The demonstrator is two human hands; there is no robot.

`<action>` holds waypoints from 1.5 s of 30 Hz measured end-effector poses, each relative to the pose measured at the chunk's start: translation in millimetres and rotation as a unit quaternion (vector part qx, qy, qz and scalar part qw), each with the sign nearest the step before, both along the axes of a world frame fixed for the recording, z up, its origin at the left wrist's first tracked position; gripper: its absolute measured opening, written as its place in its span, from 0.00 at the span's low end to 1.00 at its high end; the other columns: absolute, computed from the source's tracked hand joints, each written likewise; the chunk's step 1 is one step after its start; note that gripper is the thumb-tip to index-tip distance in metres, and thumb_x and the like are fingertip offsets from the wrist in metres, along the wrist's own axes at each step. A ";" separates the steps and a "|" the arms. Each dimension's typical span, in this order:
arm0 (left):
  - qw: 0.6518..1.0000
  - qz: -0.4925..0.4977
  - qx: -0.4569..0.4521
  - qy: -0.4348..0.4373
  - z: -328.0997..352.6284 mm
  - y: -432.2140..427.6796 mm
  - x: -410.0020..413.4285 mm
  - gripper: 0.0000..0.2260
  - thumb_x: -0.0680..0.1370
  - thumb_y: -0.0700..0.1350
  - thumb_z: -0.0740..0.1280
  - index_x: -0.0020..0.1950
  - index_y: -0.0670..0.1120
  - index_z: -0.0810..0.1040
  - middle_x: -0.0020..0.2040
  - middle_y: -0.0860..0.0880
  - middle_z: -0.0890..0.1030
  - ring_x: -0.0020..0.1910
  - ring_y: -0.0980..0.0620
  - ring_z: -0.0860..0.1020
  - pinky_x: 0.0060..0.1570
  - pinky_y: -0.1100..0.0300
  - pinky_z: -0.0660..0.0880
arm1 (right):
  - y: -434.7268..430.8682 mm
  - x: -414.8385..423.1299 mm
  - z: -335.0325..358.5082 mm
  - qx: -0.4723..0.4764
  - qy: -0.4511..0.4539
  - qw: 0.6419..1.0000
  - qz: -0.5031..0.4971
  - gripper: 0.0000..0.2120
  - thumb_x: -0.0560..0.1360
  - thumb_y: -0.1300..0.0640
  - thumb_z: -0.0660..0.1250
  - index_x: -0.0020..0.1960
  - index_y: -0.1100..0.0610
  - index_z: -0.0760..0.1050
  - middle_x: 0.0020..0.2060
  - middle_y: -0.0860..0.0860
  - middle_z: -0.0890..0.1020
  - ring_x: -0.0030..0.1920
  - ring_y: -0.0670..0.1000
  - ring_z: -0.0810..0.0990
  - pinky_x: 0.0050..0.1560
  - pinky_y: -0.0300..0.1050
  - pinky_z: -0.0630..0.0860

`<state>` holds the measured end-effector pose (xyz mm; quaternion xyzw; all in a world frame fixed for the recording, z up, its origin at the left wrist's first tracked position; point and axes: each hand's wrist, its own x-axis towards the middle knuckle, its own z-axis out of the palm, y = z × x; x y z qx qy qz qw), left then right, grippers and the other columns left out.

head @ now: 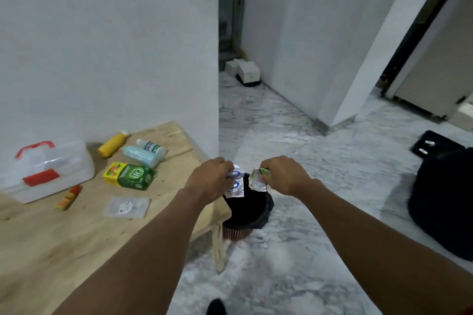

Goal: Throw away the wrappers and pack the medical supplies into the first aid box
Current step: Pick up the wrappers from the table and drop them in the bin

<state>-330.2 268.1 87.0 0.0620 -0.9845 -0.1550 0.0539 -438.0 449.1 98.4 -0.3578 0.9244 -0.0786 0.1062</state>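
Note:
My left hand (pixel 208 176) grips a white and blue wrapper (pixel 235 185) that hangs over the black-lined bin (pixel 249 212). My right hand (pixel 284 174) pinches a crumpled silver and green wrapper (pixel 258 180) above the same bin. On the wooden table (pixel 76 238) stands the clear first aid box (pixel 48 171) with red handle and latch, shut. Near it lie a yellow bottle (pixel 112 144), a white bottle (pixel 153 147), a pale blue pack (pixel 142 156), a green and yellow carton (pixel 129 176), a small orange tube (pixel 69 197) and a clear sachet (pixel 127 206).
The bin stands on the marble floor right beside the table's right end. A large black bag (pixel 442 199) sits at the right. Small white boxes (pixel 243 71) lie far down the corridor. A white wall backs the table.

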 end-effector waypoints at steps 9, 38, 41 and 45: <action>0.998 -0.035 0.009 -0.057 -27.8 -5.8 -121.3 0.07 0.76 0.46 0.64 0.51 0.45 0.76 0.51 0.46 0.77 0.52 0.43 0.77 0.43 0.56 0.69 | 1.7 -100.7 -20.0 0.025 -0.004 0.999 -0.043 0.12 0.78 0.51 0.64 0.54 0.58 0.80 0.54 0.58 0.82 0.55 0.62 0.80 0.50 0.49 0.75; 0.942 0.213 0.059 -0.252 -367.0 -23.2 -273.7 0.09 0.77 0.39 0.63 0.57 0.42 0.77 0.52 0.42 0.78 0.51 0.42 0.78 0.45 0.50 0.75 | -75.4 -324.3 -380.6 0.141 -0.134 0.963 0.185 0.07 0.80 0.60 0.63 0.55 0.59 0.78 0.49 0.58 0.78 0.50 0.63 0.79 0.43 0.49 0.73; 0.941 0.201 0.044 -0.270 -422.1 -33.4 -281.1 0.09 0.78 0.39 0.63 0.58 0.41 0.76 0.53 0.41 0.78 0.51 0.41 0.78 0.45 0.50 0.74 | -88.8 -324.3 -440.5 0.149 -0.141 0.960 0.192 0.09 0.80 0.60 0.62 0.57 0.58 0.78 0.50 0.57 0.77 0.51 0.62 0.79 0.41 0.48 0.71; 0.944 0.170 0.038 -0.280 -482.7 -35.9 -282.7 0.16 0.69 0.35 0.73 0.56 0.38 0.80 0.48 0.37 0.80 0.44 0.36 0.80 0.42 0.48 0.79 | -98.0 -317.8 -503.7 0.184 -0.168 0.950 0.189 0.18 0.79 0.61 0.63 0.68 0.56 0.71 0.59 0.58 0.74 0.56 0.65 0.78 0.48 0.55 0.77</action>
